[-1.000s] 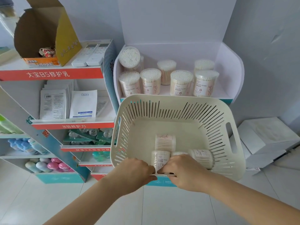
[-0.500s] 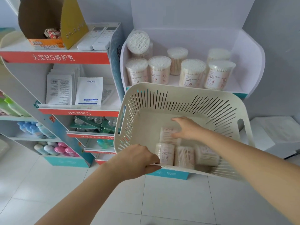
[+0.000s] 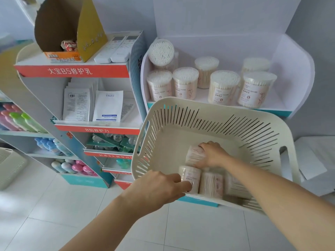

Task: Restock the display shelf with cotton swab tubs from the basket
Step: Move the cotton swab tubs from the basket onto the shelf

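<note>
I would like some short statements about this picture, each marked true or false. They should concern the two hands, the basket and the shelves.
1. The right hand grips a cotton swab tub inside the basket. True.
2. The left hand holds a tub above the shelf. False: it grips the near rim of the basket.
3. The white display shelf has nothing on it. False: several tubs stand on it, and one more lies on its side on top at the left.
4. Two white remote controls lie on top of the neighbouring rack. True.
</note>
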